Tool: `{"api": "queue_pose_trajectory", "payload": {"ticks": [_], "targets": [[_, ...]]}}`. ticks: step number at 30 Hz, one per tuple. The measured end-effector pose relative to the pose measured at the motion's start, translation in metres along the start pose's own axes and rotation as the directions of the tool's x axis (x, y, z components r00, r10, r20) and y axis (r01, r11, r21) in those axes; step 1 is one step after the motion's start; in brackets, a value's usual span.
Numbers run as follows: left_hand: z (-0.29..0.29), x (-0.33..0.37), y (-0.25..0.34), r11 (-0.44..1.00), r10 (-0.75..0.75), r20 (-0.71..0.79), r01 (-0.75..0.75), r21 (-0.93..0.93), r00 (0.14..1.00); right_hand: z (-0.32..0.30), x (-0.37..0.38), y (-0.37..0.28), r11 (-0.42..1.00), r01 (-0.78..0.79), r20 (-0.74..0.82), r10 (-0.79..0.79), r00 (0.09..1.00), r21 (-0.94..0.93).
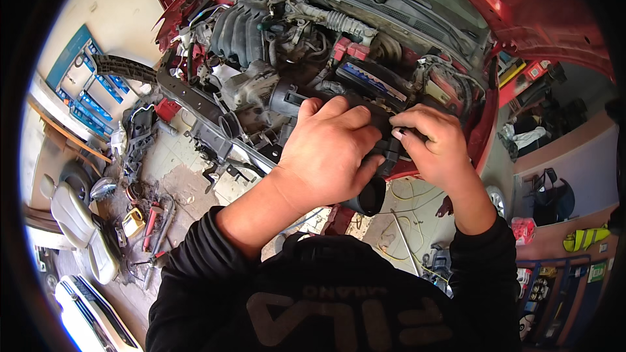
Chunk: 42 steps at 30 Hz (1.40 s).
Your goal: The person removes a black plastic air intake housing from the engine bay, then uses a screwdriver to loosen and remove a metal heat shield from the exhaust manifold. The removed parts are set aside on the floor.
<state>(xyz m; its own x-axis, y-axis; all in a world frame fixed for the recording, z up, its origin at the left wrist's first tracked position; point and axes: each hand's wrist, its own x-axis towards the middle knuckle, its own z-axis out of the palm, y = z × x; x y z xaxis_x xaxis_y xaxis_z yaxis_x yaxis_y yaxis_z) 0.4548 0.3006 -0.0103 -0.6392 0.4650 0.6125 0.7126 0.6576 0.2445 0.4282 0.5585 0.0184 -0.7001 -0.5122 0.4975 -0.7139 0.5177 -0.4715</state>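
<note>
A black plastic housing with a wide tubular duct (285,100) lies across the front of an open engine bay. My left hand (334,150) is wrapped over it from above, fingers curled on its top and thumb along the near side. A round black opening (370,197) shows below that hand. My right hand (433,143) is at the housing's right end, thumb and forefinger pinched together. Something small and dark is at those fingertips, too hidden to name. Just beyond the hands sits the car battery (375,81) with a red terminal cover (350,49).
The ribbed engine intake manifold (240,34) and a corrugated air hose (336,21) lie farther back. A raised red hood (535,10) overhangs the right. On the floor are a loose seat (85,228), removed parts and a yellowish hose (407,244). Shelves (554,296) stand at the right.
</note>
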Motion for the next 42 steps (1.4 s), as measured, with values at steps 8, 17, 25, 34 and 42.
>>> {"api": "queue_pose_trajectory", "payload": {"ticks": [8,17,25,34,42], "targets": [[0.0,-0.001,0.001,1.0,-0.016,0.0,0.016,0.021,1.0,-0.016,0.006,0.001,0.998,0.055,0.127,-0.052,0.991,-0.025],[0.0,-0.002,0.001,1.0,-0.014,-0.015,0.014,0.018,1.0,-0.016,0.01,-0.001,0.998,0.058,0.147,-0.053,0.988,-0.03],[0.002,-0.002,0.001,1.0,-0.005,-0.03,0.005,0.009,1.0,-0.023,0.018,-0.005,0.976,0.203,0.231,-0.18,0.956,-0.078],[0.001,-0.003,0.001,1.0,-0.008,-0.033,0.008,0.01,0.999,-0.015,0.002,-0.015,0.924,0.336,0.132,-0.316,0.94,-0.182],[-0.002,-0.002,0.004,1.0,-0.016,-0.026,0.016,-0.003,1.0,0.003,-0.011,-0.014,0.8,0.466,0.028,-0.493,0.87,-0.379]]}}
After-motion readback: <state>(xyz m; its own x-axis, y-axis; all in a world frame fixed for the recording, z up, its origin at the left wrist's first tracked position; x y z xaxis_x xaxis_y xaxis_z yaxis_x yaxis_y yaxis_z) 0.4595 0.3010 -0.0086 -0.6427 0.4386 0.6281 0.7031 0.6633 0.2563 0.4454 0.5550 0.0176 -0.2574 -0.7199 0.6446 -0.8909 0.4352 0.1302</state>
